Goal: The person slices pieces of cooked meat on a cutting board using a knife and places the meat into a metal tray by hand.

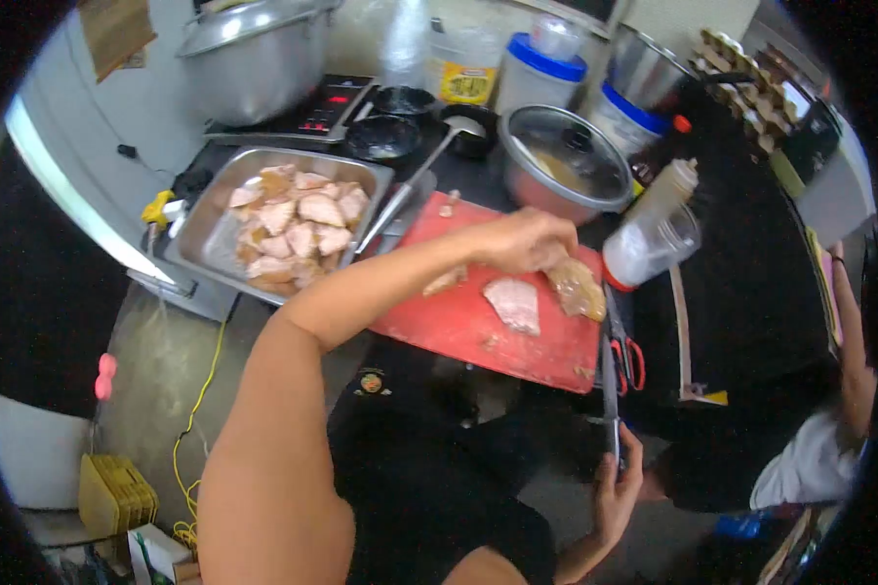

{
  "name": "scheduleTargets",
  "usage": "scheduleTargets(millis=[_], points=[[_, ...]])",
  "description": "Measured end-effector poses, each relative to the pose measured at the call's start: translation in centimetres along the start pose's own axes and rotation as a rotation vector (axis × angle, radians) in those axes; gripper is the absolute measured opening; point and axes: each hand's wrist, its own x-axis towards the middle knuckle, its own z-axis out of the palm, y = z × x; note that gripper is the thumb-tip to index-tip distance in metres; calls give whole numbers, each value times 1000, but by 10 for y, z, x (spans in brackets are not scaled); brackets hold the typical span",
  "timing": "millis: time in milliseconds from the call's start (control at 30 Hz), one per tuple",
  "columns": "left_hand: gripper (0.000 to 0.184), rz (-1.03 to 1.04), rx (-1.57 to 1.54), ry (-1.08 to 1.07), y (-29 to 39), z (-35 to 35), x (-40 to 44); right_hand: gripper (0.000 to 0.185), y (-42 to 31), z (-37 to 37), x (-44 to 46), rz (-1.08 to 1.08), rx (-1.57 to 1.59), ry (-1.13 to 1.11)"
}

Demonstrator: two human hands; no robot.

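On red board (pixel 544 363), irregular meat slabs (pixel 514 305), slim metal knife (pixel 610 378) alongside

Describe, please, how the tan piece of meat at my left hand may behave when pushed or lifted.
The tan piece of meat at the left hand is probably slippery, since its surface shines. It looks like soft flesh, so it may bend somewhat when lifted. Lying low on the red cutting board, it would likely slide rather than roll.

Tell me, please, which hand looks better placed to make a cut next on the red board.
Probably the right hand: it holds the knife. The left hand is over the red board and seems busy with a browned piece of meat.
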Motion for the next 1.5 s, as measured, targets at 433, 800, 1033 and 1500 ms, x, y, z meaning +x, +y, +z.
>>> scheduleTargets(millis=[433, 800, 1033, 1500], points=[[34, -602, 708, 207, 38, -162, -120, 37, -1, 17, 22, -39, -42, -101], [60, -408, 459, -378, 0, 22, -45, 40, -11, 19, 16, 90, -136, -168], [63, -263, 360, -212, -25, 43, -45, 39, -4, 28, 19, -80, -196, -147], [17, -231, 355, -382, -30, 52, -50, 38, 1, 28, 21, -9, -121, -138]])
